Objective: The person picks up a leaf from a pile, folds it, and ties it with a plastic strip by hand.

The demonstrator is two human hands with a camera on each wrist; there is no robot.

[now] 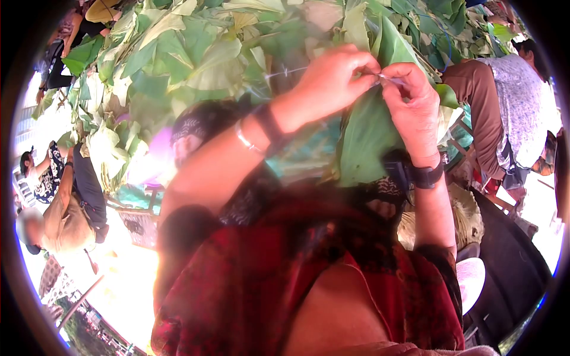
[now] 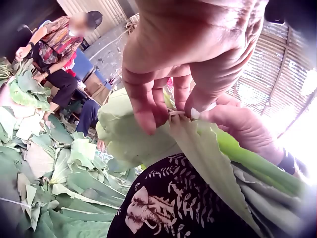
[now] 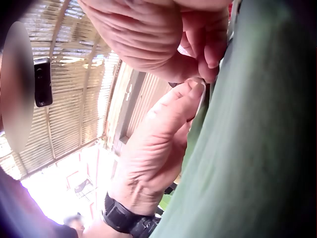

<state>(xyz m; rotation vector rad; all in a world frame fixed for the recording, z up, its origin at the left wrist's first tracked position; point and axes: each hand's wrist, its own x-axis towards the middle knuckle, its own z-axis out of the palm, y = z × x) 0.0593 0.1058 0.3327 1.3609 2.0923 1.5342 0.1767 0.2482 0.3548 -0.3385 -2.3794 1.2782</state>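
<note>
Both hands meet at the gathered tip of a bundle of large green leaves (image 1: 371, 142), which stands upright against the lap. My left hand (image 1: 338, 77) pinches a thin pale string (image 2: 174, 114) at that tip between thumb and fingers. Close against it, my right hand (image 1: 415, 107) pinches the string too, thumb and forefinger pressed together. In the left wrist view the string passes round the bundle's narrow end, just under the fingertips. Seen from the right wrist, a broad leaf (image 3: 237, 124) fills the right side and partly hides the fingers.
A wide heap of loose leaves (image 1: 196, 53) spreads in front. A person in a cap (image 2: 59, 59) sits beside leaves at the left; another person in brown trousers (image 1: 475, 101) is at the right. Dark patterned cloth (image 2: 168, 198) covers the knee under the bundle.
</note>
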